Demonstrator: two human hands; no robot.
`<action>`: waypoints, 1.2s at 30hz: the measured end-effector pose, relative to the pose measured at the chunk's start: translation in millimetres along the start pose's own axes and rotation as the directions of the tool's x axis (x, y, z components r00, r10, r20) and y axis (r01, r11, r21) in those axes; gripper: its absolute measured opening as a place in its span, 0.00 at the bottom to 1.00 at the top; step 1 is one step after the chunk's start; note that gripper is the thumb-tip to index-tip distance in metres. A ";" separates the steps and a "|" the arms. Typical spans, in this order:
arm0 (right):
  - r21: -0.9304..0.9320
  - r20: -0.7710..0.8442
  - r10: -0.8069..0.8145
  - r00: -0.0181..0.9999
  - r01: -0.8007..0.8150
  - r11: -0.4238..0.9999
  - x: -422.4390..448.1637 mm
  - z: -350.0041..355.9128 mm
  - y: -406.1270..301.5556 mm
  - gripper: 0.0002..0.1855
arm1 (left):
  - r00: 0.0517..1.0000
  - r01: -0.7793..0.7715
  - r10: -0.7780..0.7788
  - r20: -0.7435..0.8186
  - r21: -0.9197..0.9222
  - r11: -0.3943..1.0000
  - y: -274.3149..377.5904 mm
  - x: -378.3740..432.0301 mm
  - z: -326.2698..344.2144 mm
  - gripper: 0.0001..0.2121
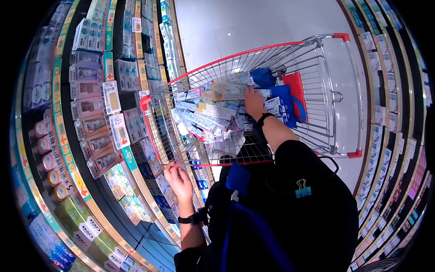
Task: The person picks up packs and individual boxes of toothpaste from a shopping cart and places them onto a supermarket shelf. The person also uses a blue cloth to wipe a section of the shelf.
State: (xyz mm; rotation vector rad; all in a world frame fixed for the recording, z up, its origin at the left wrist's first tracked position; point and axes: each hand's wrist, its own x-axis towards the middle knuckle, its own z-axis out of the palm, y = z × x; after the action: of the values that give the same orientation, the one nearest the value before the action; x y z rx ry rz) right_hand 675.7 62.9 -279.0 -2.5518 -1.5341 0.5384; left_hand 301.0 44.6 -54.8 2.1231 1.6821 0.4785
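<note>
A wire shopping cart (231, 58) with red rims stands before me, a heap of toothpaste boxes (217, 108) inside it. My right hand (255, 102) reaches over the rim and rests on the right side of the heap; its fingertips touch a box, but whether they grip it I cannot tell. Just beside it in the cart lie a blue cloth bag (283, 102) and several white-and-blue boxes (274, 106). My left hand (178, 180) is near the cart's lower left corner, outside the basket, with bent fingers and nothing seen in them. Each wrist has a black band.
On the left, curved shelves hold clear-fronted toothpaste packs (90, 105), green-and-white boxes (86, 234) and round-lidded containers (44, 144), with price tags (111, 97) along the edges. More stocked shelves (377, 132) run along the right. Pale floor tiles (258, 20) lie beyond the cart.
</note>
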 end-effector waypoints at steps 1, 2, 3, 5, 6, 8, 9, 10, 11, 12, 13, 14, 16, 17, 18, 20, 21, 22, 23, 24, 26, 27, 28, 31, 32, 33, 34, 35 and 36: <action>-0.039 -0.045 -0.085 0.995 0.083 0.996 9.0 4.9 3.8 0.29 | 0.999 0.026 -0.026 0.032 0.010 1.000 10.9 -1.4 2.0 0.08; -0.055 -0.007 -0.089 0.996 0.088 0.995 16.9 10.4 6.4 0.31 | 1.000 0.014 -0.015 0.026 0.033 0.999 13.7 -0.4 6.5 0.08; -0.045 0.001 -0.100 0.995 0.100 0.994 22.5 9.4 6.3 0.31 | 0.999 0.025 -0.026 0.023 0.046 0.999 16.5 -1.2 9.2 0.08; -0.101 0.054 -0.151 0.987 0.156 0.983 28.3 8.3 5.7 0.29 | 0.995 0.093 -0.095 0.039 0.041 0.995 18.1 -6.0 11.2 0.08; -0.101 0.052 -0.160 0.986 0.164 0.981 34.2 10.4 8.5 0.29 | 0.996 0.087 -0.089 0.027 0.068 0.994 21.9 -6.3 13.3 0.08; -0.145 0.080 -0.172 0.982 0.183 0.972 40.9 16.7 11.3 0.28 | 0.995 0.099 -0.100 0.024 0.060 0.993 21.5 -7.1 14.9 0.08; -0.151 0.077 -0.184 0.980 0.194 0.969 45.4 17.9 13.6 0.28 | 0.993 0.113 -0.114 0.022 0.044 0.993 23.8 -7.8 16.6 0.08; -0.098 0.123 -0.181 0.976 0.194 0.976 49.1 19.3 15.8 0.27 | 0.994 0.111 -0.111 0.004 0.030 0.993 24.9 -8.4 18.2 0.07; -0.046 0.170 -0.179 0.969 0.189 0.981 51.6 20.9 18.3 0.27 | 0.993 0.115 -0.115 -0.004 0.024 0.993 24.1 -8.1 18.7 0.07; 0.074 0.137 -0.236 0.962 0.228 0.971 48.0 4.2 16.7 0.22 | 0.992 0.123 -0.123 -0.008 0.019 0.992 26.8 -10.2 17.6 0.07; 0.058 0.135 -0.247 0.960 0.241 0.969 50.3 -11.5 20.2 0.22 | 0.992 0.125 -0.125 -0.008 0.002 0.992 30.6 -10.1 18.3 0.07; 0.226 0.207 -0.238 0.949 0.190 0.955 51.9 -27.0 21.5 0.21 | 0.992 0.128 -0.128 -0.010 -0.004 0.992 32.2 -9.0 15.2 0.07; 0.315 0.243 -0.261 0.934 0.178 0.932 53.0 -66.0 25.2 0.18 | 0.990 0.141 -0.141 0.009 -0.072 0.987 18.2 -13.1 15.9 0.08; 0.289 0.247 -0.269 0.931 0.194 0.938 47.2 -86.1 26.4 0.18 | 0.985 0.170 -0.168 0.028 -0.105 0.980 11.6 -15.7 16.9 0.07; 0.499 0.452 -0.194 0.871 -0.067 0.864 38.0 -120.8 23.7 0.18 | 0.985 0.174 -0.173 0.025 -0.161 0.971 4.2 -18.0 20.5 0.07; 0.646 0.652 -0.230 0.723 -0.370 0.668 11.1 -177.0 12.5 0.19 | 0.965 0.260 -0.236 0.118 -0.280 0.924 7.0 -18.1 16.2 0.08; 0.697 0.657 -0.308 0.688 -0.399 0.596 -3.2 -192.4 9.1 0.21 | 0.952 0.296 -0.247 0.180 -0.342 0.892 2.7 -17.4 15.6 0.09; 0.770 0.625 -0.428 0.653 -0.423 0.478 -19.2 -204.0 -3.1 0.22 | 0.950 0.290 -0.218 0.223 -0.369 0.883 1.2 -17.3 12.1 0.10; 0.817 0.575 -0.540 0.614 -0.455 0.353 -37.5 -214.1 -16.3 0.24 | 0.974 0.182 -0.096 0.206 -0.450 0.874 1.2 -17.3 7.8 0.11; 0.842 0.520 -0.622 0.585 -0.472 0.260 -57.1 -218.0 -34.2 0.26 | 0.955 0.230 -0.086 0.284 -0.527 0.818 3.4 -15.8 -1.1 0.14; 0.844 0.424 -0.767 0.481 -0.517 0.142 -95.9 -224.4 -84.1 0.29 | 0.917 0.312 0.033 0.399 -0.763 0.566 4.5 -18.3 -28.4 0.18; 0.816 0.403 -0.834 0.376 -0.560 0.142 -112.8 -225.6 -110.1 0.30 | 0.903 0.336 0.150 0.403 -0.878 0.341 2.0 -22.4 -42.3 0.20; 0.835 0.411 -0.846 0.338 -0.511 0.202 -130.1 -226.7 -136.0 0.31 | 0.918 0.316 0.128 0.375 -0.888 0.334 -3.6 -29.9 -53.8 0.20; 0.858 0.456 -0.871 0.181 -0.349 0.377 -171.6 -223.5 -208.7 0.33 | 0.983 0.127 0.102 0.155 -0.963 0.239 -17.0 -60.3 -100.9 0.28; 0.837 0.505 -0.851 0.144 -0.323 0.442 -183.8 -218.5 -229.9 0.33 | 0.976 0.202 0.041 0.216 -0.955 0.219 -19.8 -70.2 -124.3 0.27; 0.810 0.555 -0.827 0.097 -0.291 0.509 -196.8 -209.9 -252.2 0.32 | 0.962 0.273 -0.028 0.272 -0.944 0.187 -29.8 -83.9 -141.4 0.28; 0.803 0.562 -0.825 0.058 -0.275 0.528 -211.2 -203.7 -272.0 0.32 | 0.967 0.254 -0.057 0.248 -0.952 0.172 -44.4 -96.4 -148.1 0.28; 0.827 0.546 -0.835 0.068 -0.207 0.523 -226.2 -197.8 -292.6 0.33 | 0.971 0.235 -0.092 0.222 -0.958 0.165 -60.4 -115.6 -152.7 0.28; 0.847 0.527 -0.846 0.079 -0.136 0.514 -238.6 -190.5 -311.9 0.34 | 0.974 0.215 -0.107 0.200 -0.965 0.153 -77.9 -133.8 -154.2 0.27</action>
State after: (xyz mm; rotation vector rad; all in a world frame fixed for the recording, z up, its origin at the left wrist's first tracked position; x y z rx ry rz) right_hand 383.2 20.2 42.1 -0.7060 -1.5240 2.3844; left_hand 130.0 -56.0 36.5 0.8824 0.9385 1.0390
